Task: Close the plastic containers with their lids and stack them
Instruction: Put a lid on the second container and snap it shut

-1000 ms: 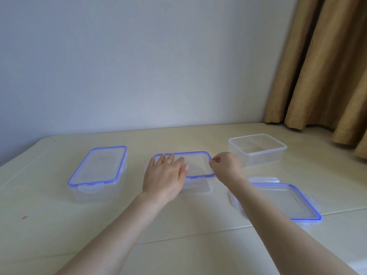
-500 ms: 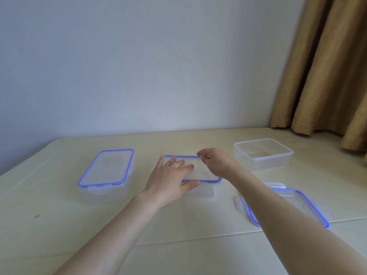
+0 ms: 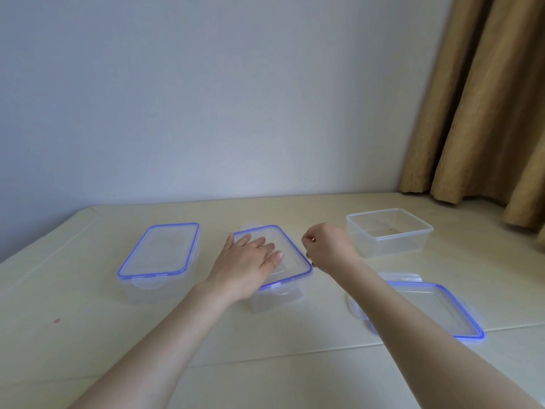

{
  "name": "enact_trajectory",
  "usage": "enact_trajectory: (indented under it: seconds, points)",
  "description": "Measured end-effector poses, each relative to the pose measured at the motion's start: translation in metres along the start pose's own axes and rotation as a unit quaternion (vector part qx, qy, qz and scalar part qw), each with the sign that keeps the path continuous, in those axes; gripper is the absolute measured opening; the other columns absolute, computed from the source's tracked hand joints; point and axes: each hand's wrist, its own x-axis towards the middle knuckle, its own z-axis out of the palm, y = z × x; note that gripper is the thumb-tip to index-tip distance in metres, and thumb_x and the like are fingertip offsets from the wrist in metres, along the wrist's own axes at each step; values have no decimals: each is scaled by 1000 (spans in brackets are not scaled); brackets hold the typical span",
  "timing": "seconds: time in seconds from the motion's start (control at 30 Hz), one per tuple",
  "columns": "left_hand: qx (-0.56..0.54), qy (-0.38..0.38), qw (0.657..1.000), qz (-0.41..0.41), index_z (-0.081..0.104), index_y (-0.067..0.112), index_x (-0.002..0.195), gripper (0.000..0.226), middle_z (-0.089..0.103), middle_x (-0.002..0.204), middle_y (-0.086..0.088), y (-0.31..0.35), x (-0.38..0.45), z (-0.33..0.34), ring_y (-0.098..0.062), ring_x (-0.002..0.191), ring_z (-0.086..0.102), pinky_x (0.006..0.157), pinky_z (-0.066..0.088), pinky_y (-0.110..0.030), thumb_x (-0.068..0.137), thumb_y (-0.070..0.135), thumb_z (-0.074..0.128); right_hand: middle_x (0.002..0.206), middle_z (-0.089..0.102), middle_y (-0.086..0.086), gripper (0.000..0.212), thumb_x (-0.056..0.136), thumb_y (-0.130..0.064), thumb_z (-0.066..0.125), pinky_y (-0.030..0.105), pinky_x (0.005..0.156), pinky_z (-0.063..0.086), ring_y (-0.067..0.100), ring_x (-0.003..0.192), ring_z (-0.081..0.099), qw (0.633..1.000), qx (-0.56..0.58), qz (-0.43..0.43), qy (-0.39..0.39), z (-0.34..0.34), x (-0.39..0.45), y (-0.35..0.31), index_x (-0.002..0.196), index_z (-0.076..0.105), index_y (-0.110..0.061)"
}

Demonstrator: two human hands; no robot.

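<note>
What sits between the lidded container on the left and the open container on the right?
In the head view, the middle container with its blue-rimmed lid, the left hand flat on it, and the right hand beside it.

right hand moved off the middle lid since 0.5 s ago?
Yes. The right hand has pulled right, off the middle lid, toward the open container.

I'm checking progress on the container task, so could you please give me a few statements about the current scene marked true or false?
1. The left hand rests flat on the middle container's lid. True.
2. The right hand grips the loose lid. False: that lid lies untouched on the table.
3. The far right container has no lid on. True.
4. The left container is open. False: its lid is on.
</note>
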Motion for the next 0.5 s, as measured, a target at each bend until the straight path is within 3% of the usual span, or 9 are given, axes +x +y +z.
enact_trajectory:
  seconds: [0.27, 0.4, 0.5]
  points:
    - [-62, -12, 998, -26, 32, 24, 143, 56, 19, 158, 0, -1, 3, 7, -21, 146, 8, 119, 2, -41, 95, 51, 27, 100, 71, 6, 24, 89, -24, 52, 31, 78, 51, 28, 93, 64, 1000, 3, 9, -12, 13, -3, -6, 99, 70, -11]
    - [-90, 6, 996, -26, 33, 24, 143, 54, 19, 158, 1, -1, 2, 10, -19, 146, 7, 118, -1, -40, 95, 49, 30, 98, 72, 6, 24, 88, -21, 52, 25, 68, 45, 27, 91, 64, 1000, 20, 20, 12, 22, -6, -6, 98, 72, -13]
    - [-101, 16, 994, -24, 34, 24, 142, 53, 20, 157, 0, 0, 2, 11, -19, 146, 8, 118, -2, -40, 95, 48, 32, 94, 73, 7, 24, 87, -19, 50, 27, 68, 48, 27, 87, 65, 998, 54, 34, 27, 26, -9, -5, 95, 72, -11]
